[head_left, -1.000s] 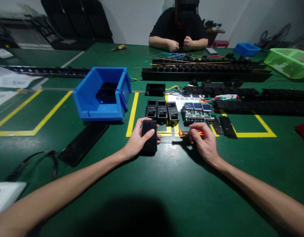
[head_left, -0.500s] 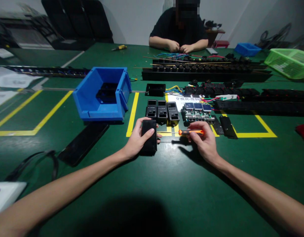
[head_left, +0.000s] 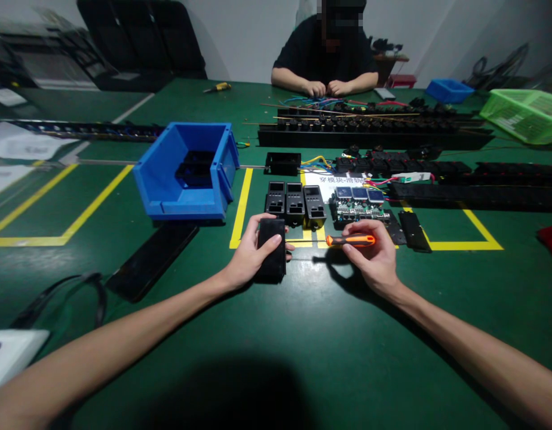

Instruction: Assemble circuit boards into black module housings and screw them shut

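Note:
My left hand (head_left: pixel 253 251) is closed around a black plastic case (head_left: pixel 271 254), thumb on its upper face, over the table. An orange-and-black screwdriver (head_left: pixel 352 239) lies level in the fingers of my right hand (head_left: pixel 374 254), its thin shaft pointing left to the case's right side. Whether the tip sits in a screw cannot be made out. Just beyond the case stand three black module housings (head_left: pixel 294 202) in a row. Green circuit boards with small blue-grey displays (head_left: pixel 360 203) lie beyond my right hand, beside a flat black cover (head_left: pixel 414 231).
A blue bin (head_left: pixel 181 203) with black parts stands to the left, a black phone (head_left: pixel 153 263) in front of it. Long black rails (head_left: pixel 374 137) with wires cross the far side. A person (head_left: pixel 325 65) sits opposite. A green basket (head_left: pixel 524 116) stands far right.
My right hand's fingers have shifted on the screwdriver handle, which now shows more of its orange side and sits slightly farther right. The left hand and case have barely moved.

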`<state>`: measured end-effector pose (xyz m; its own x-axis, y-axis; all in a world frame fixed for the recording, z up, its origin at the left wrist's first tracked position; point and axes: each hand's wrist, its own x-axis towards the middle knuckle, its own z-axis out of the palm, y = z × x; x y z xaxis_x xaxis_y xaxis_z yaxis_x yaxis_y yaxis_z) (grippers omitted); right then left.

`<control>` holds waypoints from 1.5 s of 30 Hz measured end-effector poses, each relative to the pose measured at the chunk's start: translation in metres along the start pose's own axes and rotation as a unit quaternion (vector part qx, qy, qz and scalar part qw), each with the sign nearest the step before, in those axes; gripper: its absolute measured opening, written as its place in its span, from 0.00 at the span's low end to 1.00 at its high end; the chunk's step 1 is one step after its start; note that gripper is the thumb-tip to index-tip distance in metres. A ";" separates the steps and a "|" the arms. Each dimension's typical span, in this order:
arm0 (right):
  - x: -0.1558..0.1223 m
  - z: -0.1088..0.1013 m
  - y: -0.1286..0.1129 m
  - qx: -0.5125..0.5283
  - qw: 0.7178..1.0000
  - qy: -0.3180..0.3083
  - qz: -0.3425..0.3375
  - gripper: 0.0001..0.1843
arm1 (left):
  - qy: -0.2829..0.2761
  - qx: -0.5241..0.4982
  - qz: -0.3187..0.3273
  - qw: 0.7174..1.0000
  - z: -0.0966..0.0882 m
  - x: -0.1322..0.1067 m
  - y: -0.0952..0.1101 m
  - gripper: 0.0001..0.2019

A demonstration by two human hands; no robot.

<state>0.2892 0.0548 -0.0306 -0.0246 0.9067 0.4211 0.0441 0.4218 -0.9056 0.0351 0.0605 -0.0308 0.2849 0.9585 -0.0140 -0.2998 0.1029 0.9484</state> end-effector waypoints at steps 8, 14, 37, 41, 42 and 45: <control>-0.002 -0.002 0.003 -0.061 0.994 0.022 0.087 0.09 | 0.006 0.005 0.000 1.000 0.001 0.000 0.000 0.24; 0.000 0.000 0.000 -0.019 0.999 0.038 -0.019 0.17 | 0.006 0.006 -0.002 1.000 0.002 -0.001 0.001 0.24; 0.001 0.000 -0.001 0.000 1.000 0.018 0.004 0.18 | 0.005 0.012 -0.004 1.000 0.002 -0.001 0.002 0.24; 0.000 0.000 0.001 0.020 0.996 -0.003 0.083 0.17 | 0.005 0.008 -0.002 1.000 0.002 -0.001 0.002 0.23; 0.000 0.000 0.001 0.018 0.994 -0.001 0.107 0.15 | 0.005 0.007 -0.001 1.000 0.002 -0.001 0.002 0.23; 0.000 0.000 0.002 -0.014 0.990 0.012 0.137 0.12 | 0.007 0.008 -0.002 1.000 0.002 -0.001 0.002 0.23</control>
<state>0.2896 0.0557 -0.0322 0.0155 0.9868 0.1613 0.0735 0.1597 -0.9844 0.0356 0.0591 -0.0286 0.2728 0.9618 -0.0218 -0.2836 0.1021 0.9535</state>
